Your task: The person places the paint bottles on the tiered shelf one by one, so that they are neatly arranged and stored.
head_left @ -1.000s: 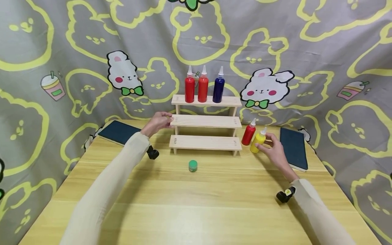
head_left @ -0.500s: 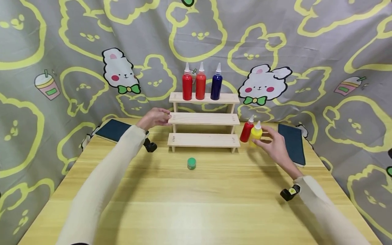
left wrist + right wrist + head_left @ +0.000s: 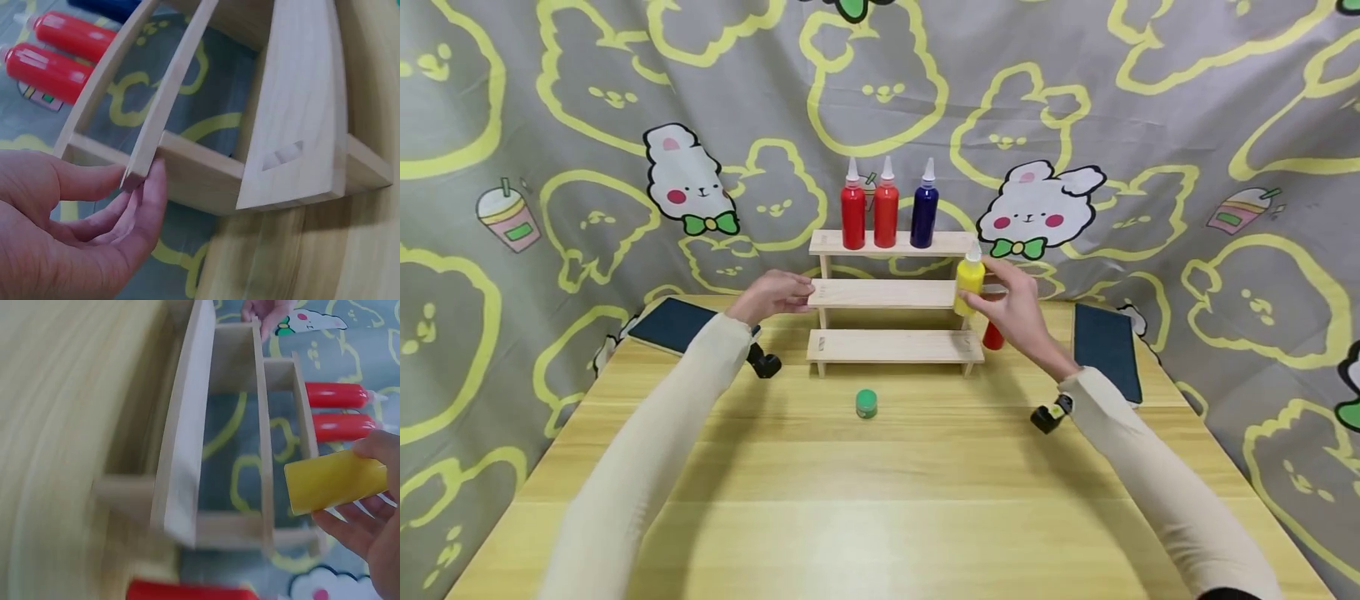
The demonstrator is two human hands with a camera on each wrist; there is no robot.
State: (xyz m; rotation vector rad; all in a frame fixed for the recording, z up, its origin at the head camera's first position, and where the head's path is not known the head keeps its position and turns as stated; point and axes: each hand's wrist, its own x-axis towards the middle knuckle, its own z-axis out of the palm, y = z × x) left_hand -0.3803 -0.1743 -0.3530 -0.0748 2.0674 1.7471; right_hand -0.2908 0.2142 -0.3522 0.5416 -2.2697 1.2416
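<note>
My left hand (image 3: pixel 773 296) pinches the left end of the middle shelf board of a three-tier wooden rack (image 3: pixel 887 346); the left wrist view shows thumb and fingers (image 3: pixel 147 206) on either side of that board. My right hand (image 3: pixel 1017 307) grips a yellow squeeze bottle (image 3: pixel 970 285) with a white nozzle, raised in front of the rack's right end. In the right wrist view the bottle's base (image 3: pixel 306 487) overlaps the upper tiers. Two red bottles (image 3: pixel 853 217) and a dark blue one (image 3: pixel 924 215) stand on the top tier.
Another red bottle (image 3: pixel 993 335) stands on the table right of the rack, partly hidden by my right hand. A small green-lidded jar (image 3: pixel 867 403) sits in front. Dark flat pads (image 3: pixel 672 325) lie at both back corners. A patterned curtain (image 3: pixel 887 100) hangs behind.
My right hand has lifted the yellow bottle off the table and carried it up and left toward the rack. The left hand keeps its hold on the middle board.
</note>
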